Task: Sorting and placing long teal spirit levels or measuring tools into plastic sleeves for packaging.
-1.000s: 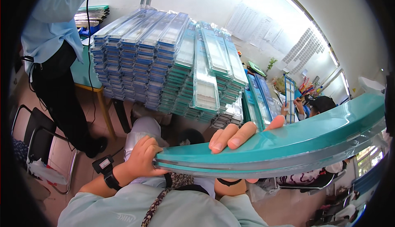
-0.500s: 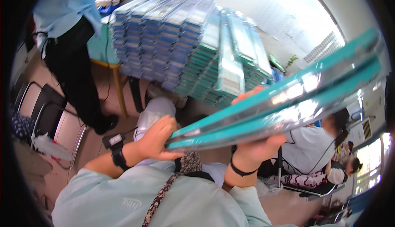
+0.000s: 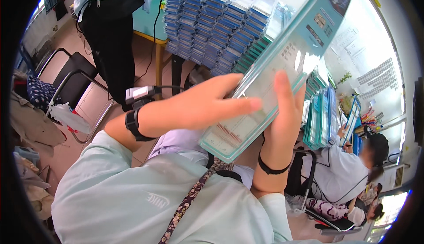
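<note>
A long, flat package in clear plastic, teal along its edges and with small printed patches, is held tilted in front of my chest. Its lower end comes near my body and its upper end rises to the far right. My left hand grips its left edge, thumb lying across the printed face. On the opposite edge, my right hand presses with fingers up along the side. Whether a second package lies beneath it I cannot tell.
Beyond stand tall stacks of blue-edged packages and teal-edged packages. A person in black trousers stands at left by a black chair. A seated person in white holds a similar blue package at right. A cable hangs by the table.
The teal-edged load has swung from lying slantwise, edge toward me, to a steeper tilt with its printed face showing. My left hand has moved up along its edge. The view has shifted.
</note>
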`<state>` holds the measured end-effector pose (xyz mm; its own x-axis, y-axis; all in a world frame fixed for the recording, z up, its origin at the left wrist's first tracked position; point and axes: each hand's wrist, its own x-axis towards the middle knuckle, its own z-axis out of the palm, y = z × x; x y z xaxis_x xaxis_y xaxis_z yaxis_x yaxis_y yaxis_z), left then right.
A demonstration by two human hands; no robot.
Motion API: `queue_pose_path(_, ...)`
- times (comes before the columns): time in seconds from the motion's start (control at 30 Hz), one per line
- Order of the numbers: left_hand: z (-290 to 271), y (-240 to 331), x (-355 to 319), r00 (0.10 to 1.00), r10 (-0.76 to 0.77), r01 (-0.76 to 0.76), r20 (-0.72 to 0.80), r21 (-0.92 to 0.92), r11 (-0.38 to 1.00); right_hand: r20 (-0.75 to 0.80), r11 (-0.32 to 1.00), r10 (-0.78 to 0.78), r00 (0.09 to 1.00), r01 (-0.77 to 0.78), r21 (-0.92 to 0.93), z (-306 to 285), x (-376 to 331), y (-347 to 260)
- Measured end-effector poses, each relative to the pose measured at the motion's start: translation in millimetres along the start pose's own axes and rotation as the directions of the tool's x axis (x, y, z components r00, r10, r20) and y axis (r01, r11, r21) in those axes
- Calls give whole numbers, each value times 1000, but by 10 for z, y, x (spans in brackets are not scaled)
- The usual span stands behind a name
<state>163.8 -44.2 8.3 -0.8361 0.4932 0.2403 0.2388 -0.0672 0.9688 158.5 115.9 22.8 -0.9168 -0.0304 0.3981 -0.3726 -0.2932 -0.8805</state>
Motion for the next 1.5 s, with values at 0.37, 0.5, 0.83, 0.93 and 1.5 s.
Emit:
queue_pose_path(0.37, -44, 176, 187, 970, -236, 238, 50, -346, 907, 30, 944, 237, 971, -237, 230, -70, 365, 140)
queue_pose_path(0.5, 4, 210, 258, 969, -247, 225, 0, -410, 884, 97, 988, -24, 995, 9, 153, 0, 307, 139)
queue_pose_path(0.83, 64, 199, 500, 979, -173, 92, -112, -510, 855, 6, 930, 162, 987, -155, 334, -99, 315, 105)
queue_pose_path(0.93, 36, 152, 540, 980, -53, -48, -192, -487, 872, 11, 921, 64, 998, -63, 384, -120, 176, 74)
queue_pose_path(1.5, -291, -58, 1017, 974, -98, 205, 206, -603, 771, 42, 972, -46, 998, 35, 232, -269, -337, 87)
